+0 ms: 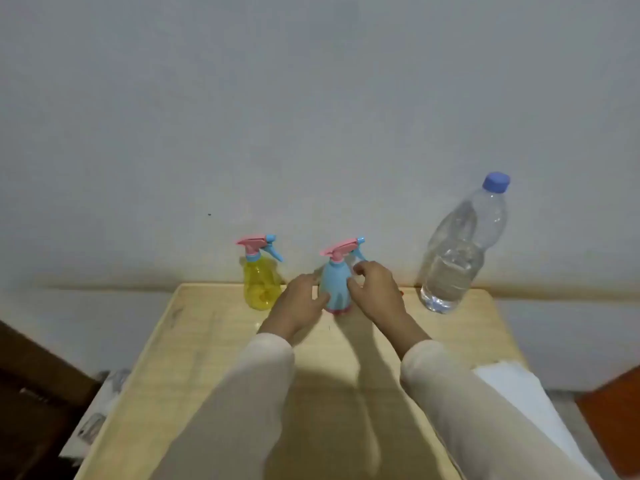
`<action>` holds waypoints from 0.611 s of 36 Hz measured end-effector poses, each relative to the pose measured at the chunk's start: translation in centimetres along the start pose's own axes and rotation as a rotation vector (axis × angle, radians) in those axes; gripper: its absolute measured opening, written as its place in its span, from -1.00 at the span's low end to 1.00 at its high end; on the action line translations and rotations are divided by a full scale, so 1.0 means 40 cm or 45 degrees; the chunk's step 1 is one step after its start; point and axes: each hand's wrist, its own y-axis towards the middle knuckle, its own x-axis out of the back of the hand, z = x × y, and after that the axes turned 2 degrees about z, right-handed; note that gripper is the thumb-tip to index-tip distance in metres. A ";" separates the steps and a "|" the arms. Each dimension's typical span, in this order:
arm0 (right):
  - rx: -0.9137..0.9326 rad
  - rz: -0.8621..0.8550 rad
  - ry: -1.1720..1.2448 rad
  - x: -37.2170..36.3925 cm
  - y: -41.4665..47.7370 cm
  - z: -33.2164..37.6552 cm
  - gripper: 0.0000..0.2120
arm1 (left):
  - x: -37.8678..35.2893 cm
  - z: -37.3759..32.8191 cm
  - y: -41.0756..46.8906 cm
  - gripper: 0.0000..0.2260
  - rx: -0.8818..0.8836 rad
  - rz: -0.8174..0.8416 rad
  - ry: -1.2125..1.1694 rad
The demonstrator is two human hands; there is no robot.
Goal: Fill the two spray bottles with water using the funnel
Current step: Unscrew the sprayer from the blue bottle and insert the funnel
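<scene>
The left grip (299, 303) and right grip (377, 291) curl round the blue spray bottle (334, 285), standing on the counter (207, 341) between them. It looks light and slippery; best hold the fat body.

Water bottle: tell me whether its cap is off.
No, the blue cap sits on top of the water bottle, which stands upright on the table.

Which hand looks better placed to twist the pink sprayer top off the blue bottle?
Probably the right hand: its fingers sit high on the blue plastic spray bottle, just under the pink sprayer top. The left hand holds the lower body.
</scene>
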 end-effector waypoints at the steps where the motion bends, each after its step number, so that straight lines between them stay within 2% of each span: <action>1: -0.017 -0.007 -0.004 -0.015 0.009 -0.004 -0.71 | -0.010 0.007 0.009 -0.57 0.022 0.013 -0.036; 6: -0.034 -0.095 0.027 -0.104 0.057 -0.033 -0.66 | -0.083 0.079 0.072 -0.64 0.109 0.068 -0.151; 9: -0.056 -0.155 0.077 -0.149 0.087 -0.051 -0.64 | -0.121 0.123 0.114 -0.71 0.084 0.095 -0.175; 12: -0.007 -0.217 0.129 -0.183 0.114 -0.062 -0.63 | -0.143 0.144 0.142 -0.68 0.029 0.143 -0.289; 15: 0.015 -0.297 0.210 -0.200 0.139 -0.058 -0.69 | -0.159 0.159 0.155 -0.72 -0.002 0.136 -0.382; 19: 0.007 -0.408 0.319 -0.216 0.161 -0.047 -0.81 | -0.187 0.179 0.177 -0.60 0.028 0.128 -0.416; 22: -0.028 -0.471 0.393 -0.220 0.167 -0.040 -0.84 | -0.192 0.177 0.192 -0.62 0.074 0.139 -0.479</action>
